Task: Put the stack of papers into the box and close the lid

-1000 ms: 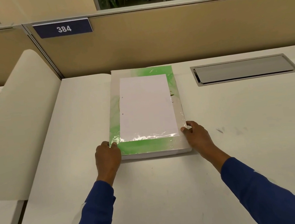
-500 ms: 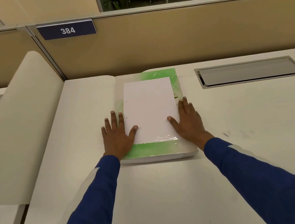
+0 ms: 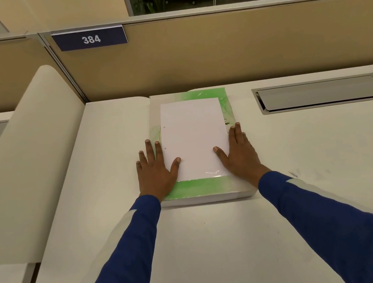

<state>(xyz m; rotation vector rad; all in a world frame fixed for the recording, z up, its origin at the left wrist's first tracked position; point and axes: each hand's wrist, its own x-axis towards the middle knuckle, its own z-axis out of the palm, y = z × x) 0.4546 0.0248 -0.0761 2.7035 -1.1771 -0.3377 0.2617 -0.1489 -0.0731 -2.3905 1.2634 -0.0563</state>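
Observation:
A flat white box [image 3: 207, 198] lies on the desk with its lid [image 3: 198, 187] down; the lid is green and white with a large white rectangle in its middle under shiny film. My left hand [image 3: 154, 168] lies flat on the lid's near left part, fingers spread, thumb on the white rectangle. My right hand [image 3: 241, 154] lies flat on the near right edge, thumb on the white rectangle. No loose papers are visible; the inside of the box is hidden.
The white desk [image 3: 216, 243] ends at a tan partition [image 3: 239, 47] carrying a blue sign "384" [image 3: 90, 39]. A grey cable hatch [image 3: 323, 92] sits in the desk at right. A rounded beige divider [image 3: 30, 160] rises at left.
One second ago both hands pinched the lid's near corners. They have since moved forward and flattened on top of the lid. The head view has drawn a little closer.

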